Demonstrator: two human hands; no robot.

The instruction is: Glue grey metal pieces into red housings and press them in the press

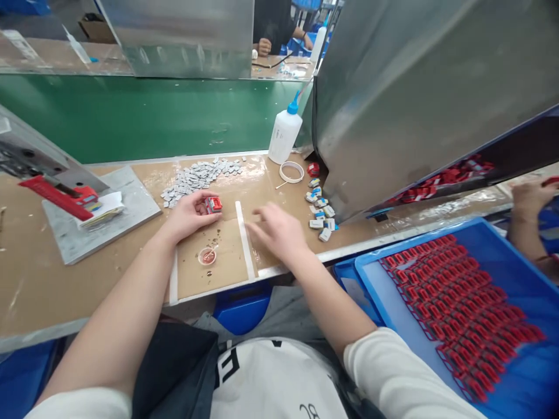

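Note:
My left hand [188, 213] rests on the brown work surface and pinches a small red plastic part [213, 204] between thumb and fingers. My right hand [276, 230] is blurred, palm down over the surface just right of a white tape strip [244, 238], fingers spread and holding nothing I can see. A pile of small grey pieces [198, 176] lies just beyond my left hand. A small round dish [207, 255] with a reddish dab and a stick sits below my left hand.
A white squeeze bottle [283, 135] with a blue tip, a tape ring [292, 171] and several assembled grey-blue parts [321, 212] lie right of centre. A blue tray [524, 361] holds rows of red parts. A red tool [59, 196] lies left. Another person's hand [530, 201] shows at right.

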